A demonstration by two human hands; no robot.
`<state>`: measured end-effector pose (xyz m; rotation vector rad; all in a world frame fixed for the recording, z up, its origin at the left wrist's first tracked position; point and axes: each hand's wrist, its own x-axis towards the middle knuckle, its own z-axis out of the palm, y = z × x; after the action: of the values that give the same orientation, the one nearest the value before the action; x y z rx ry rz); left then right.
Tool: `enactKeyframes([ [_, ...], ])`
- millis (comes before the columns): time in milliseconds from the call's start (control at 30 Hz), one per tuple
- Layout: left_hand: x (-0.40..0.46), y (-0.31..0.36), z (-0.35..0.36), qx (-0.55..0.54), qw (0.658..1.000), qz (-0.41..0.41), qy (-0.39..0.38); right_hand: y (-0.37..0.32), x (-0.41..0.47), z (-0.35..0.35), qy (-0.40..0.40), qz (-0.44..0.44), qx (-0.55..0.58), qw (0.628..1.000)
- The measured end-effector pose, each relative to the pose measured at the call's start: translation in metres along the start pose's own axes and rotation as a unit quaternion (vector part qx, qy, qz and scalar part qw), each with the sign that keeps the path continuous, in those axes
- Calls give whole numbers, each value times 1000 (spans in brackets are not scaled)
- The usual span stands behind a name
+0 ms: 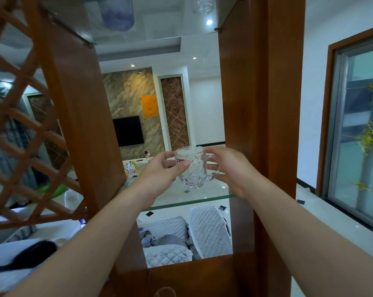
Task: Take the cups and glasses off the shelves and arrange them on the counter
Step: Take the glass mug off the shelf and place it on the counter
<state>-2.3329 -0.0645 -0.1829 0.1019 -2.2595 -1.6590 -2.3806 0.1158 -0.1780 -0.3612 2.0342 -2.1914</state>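
You hold a clear glass mug [191, 168] (a small sticker on its side) above the glass shelf [213, 195]: your left hand [160, 175] wraps its body, your right hand [228, 168] grasps the handle side.

Head-worn camera faces forward, close to the wooden shelf unit [256, 103].

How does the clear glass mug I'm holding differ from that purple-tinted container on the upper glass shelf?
The clear cut-glass mug is colourless; the purple-tinted container is bluish-purple. The mug is held off the shelf, left hand round its body, right hand at its handle; the container stands on the upper glass shelf, seen from below. The mug shows whole; the container is cut off. Both are see-through.
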Motion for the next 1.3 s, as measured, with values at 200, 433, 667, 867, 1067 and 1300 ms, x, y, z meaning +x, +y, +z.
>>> enactKeyframes([
  [200, 5, -4, 2, -58, 998, -12, -36, 10, -11, -15, 40, -111, -125, 985],
  [433, -6, -1, 2, -50, 999, 6, -3, 15, -2, -9, 71, -126, -173, 974],
  [667, -15, -3, -4, -35, 999, 9, 3, 11, 5, -5, 74, -86, -133, 985],
  [867, -19, -5, -4, -51, 998, 13, 31, 15, 5, -5, 70, -90, -104, 988],
  [1067, -23, -1, -12, -51, 997, 20, 58, 13, 2, 2, 46, -121, -84, 988],
  [1300, -37, 15, -20, -51, 994, 39, 91, 6, 4, 11, 31, -169, -40, 984],
])
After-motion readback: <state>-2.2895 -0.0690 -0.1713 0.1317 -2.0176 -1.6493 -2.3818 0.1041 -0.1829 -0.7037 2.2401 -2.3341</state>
